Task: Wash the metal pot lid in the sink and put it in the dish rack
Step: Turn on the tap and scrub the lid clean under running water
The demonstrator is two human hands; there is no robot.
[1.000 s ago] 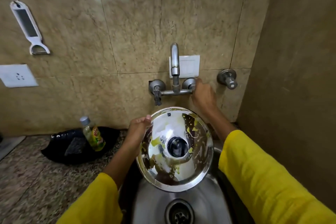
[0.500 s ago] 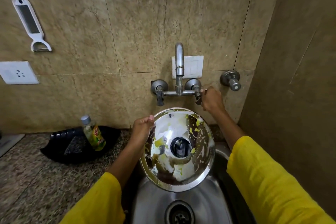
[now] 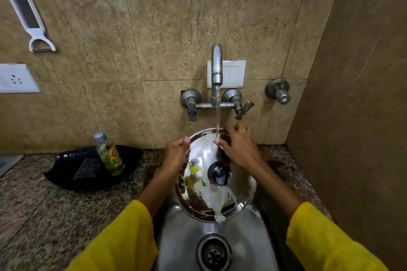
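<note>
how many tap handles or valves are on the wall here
3: the left lever and the right lever on the mixer tap, and a separate round valve further right. None looks hidden.

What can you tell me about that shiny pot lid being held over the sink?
The pot lid is round, mirror-bright metal with a dark knob at its centre, smeared with yellow-green residue. It is tilted over the sink, under the running tap. The left hand grips its left rim; the right hand rests on its upper edge. Water runs off its lower edge.

The right hand [image 3: 241, 149] hides the lid's [image 3: 204, 200] far rim. The frame's bottom edge cuts the drain [image 3: 213, 253]. The bottle [image 3: 111, 156] label is unreadable.
</note>
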